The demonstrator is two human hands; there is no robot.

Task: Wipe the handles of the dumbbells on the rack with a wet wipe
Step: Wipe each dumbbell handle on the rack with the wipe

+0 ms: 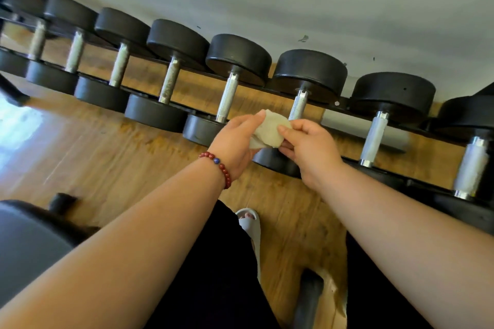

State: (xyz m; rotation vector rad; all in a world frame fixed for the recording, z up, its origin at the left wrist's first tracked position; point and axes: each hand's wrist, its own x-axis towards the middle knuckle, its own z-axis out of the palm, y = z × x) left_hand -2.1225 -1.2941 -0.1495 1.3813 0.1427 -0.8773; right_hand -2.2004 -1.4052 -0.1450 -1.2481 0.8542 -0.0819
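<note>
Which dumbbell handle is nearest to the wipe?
The third handle from the right: its lower end is hidden behind the wipe held by the left hand and right hand; the others lie clear of it.

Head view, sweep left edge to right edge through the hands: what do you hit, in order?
In order: grey padded seat → left hand → wet wipe, pinched by both hands → right hand → bare dumbbell handle → handle at the right edge.
</note>
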